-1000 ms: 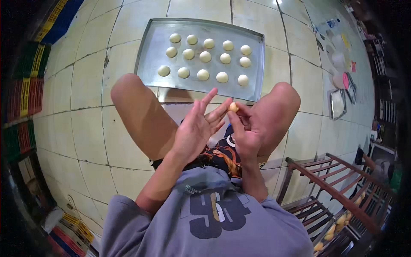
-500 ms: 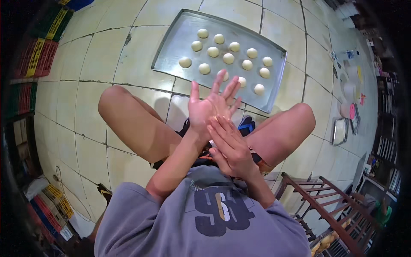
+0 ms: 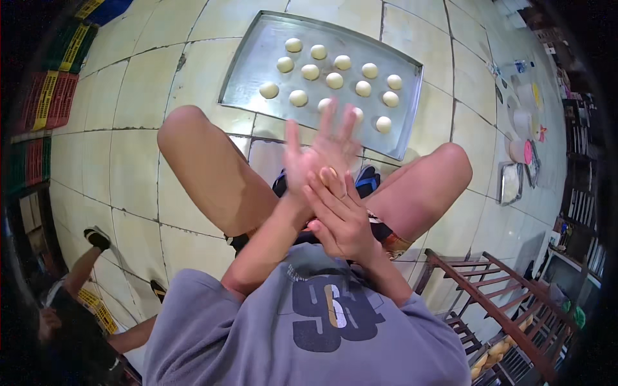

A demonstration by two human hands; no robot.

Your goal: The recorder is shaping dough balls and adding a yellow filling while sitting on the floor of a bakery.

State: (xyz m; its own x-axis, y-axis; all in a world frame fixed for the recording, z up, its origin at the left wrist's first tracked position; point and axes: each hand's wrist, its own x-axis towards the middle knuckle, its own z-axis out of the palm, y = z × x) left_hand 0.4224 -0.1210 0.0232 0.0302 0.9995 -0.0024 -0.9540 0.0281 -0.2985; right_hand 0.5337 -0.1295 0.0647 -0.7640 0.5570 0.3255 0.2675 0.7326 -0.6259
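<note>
Left hand (image 3: 317,159): palm upward, blurred, fingers spread. Right hand (image 3: 341,215): laid across it, fingers nearly straight, slightly parted. Small yellowish piece (image 3: 332,172): mostly hidden between the hands, seemingly pressed there so it stays trapped. White balls (image 3: 334,80), apparently dough: rows on metal tray (image 3: 248,77), set apart, presumably against sticking; tray on tiled floor (image 3: 199,71), likely for easy reach.

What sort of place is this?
Probably a small bakery workroom: pale dough-like balls on a metal tray, golden bread-like pieces by a brown rack, and plastic crates along the left.
</note>
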